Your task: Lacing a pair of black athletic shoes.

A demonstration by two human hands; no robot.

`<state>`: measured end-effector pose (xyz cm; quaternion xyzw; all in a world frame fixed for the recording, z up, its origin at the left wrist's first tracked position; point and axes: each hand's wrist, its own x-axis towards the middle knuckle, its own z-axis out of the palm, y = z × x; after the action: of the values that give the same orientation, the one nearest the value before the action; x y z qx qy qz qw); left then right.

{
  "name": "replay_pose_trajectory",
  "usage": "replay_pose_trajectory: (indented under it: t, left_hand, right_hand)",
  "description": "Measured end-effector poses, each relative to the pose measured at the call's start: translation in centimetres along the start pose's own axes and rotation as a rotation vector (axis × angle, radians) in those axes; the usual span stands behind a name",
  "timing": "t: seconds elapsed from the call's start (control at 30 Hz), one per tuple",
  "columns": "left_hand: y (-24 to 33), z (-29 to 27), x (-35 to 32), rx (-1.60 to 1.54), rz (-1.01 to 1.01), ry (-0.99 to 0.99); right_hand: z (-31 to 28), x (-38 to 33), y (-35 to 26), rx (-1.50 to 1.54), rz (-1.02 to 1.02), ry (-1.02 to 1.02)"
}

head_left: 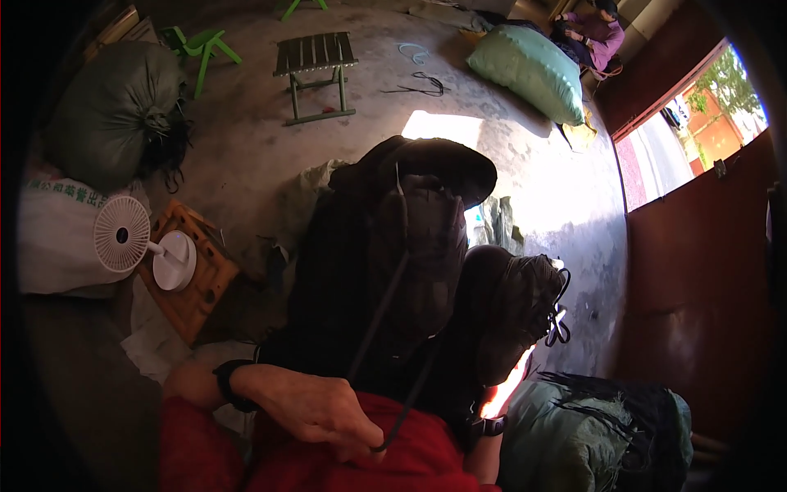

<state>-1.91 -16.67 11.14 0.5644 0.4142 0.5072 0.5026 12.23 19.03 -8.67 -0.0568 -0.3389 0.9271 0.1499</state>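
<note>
Two hands [324, 412], left curled round cord [415, 399].

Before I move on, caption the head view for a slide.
Left hand holding a dark cord near dark fabric, a white fan off to the left.

In front of me, a dark cloth piece [422, 238] spreads with its curved brim [451, 164] at the far end. 2 slack dark cords [379, 316] trail near me. At right, a wrinkled dark bundle [525, 303] bears cord loops [562, 328].
</note>
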Motion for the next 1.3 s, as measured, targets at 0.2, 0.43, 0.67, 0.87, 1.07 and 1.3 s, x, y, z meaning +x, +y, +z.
replay_pose_trajectory:
  t: [0.2, 0.43, 0.67, 0.87, 1.07, 1.3]
  left_hand:
    - [2.0, 0.4, -1.8, -0.011, 0.265, -0.048]
    - [11.0, -0.7, -6.3, 0.289, 0.676, 0.609]
    - [14.6, -10.8, 0.2, 0.777, 0.583, 0.406]
    - [16.2, -14.8, 8.9, 0.587, 0.393, 0.761]
    - [3.0, -20.2, 9.8, 1.186, -0.41, 0.529]
    - [-8.2, -18.1, 3.0, 0.895, -0.25, 0.923]
  right_hand:
    - [3.4, -0.1, 0.3, -0.462, -0.107, 0.275]
    - [4.6, 0.1, 0.5, -0.392, -0.084, 0.283]
    - [4.9, 0.8, 0.3, 0.258, 0.072, 0.258]
    - [6.9, 1.7, 0.7, 0.583, 0.283, 0.058]
    - [6.4, 0.2, 0.6, -0.34, -0.058, 0.301]
    - [5.8, -0.5, 0.8, -1.307, -0.332, 0.332]
